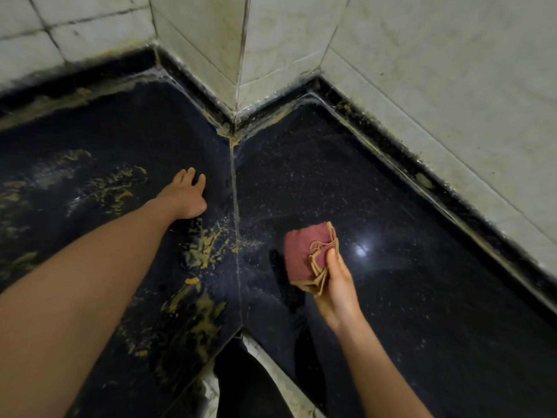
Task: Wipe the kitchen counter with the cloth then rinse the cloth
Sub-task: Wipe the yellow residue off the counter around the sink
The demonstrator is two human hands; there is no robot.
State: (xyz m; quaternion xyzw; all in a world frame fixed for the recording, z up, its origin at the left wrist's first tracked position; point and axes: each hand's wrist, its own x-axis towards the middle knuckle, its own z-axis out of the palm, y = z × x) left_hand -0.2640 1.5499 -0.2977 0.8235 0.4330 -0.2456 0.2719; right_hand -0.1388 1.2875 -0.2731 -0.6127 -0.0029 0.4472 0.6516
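Note:
A folded maroon cloth (304, 254) with tan edges is held just above the black stone counter (391, 251) by my right hand (337, 285), thumb pressed on its folds. My left hand (185, 194) rests flat on the left slab of the counter, fingers spread toward the back corner. Yellow-brown smears (205, 245) streak the left slab around my left arm and along the seam between the two slabs. The right slab looks wet and speckled, with a light reflection on it.
Dirty white tiled walls (422, 70) meet the counter at a jutting corner (238, 95). Grime lines the black upstand (391, 152) along the walls. The counter's front edge forms an inward notch (241, 336) near my body.

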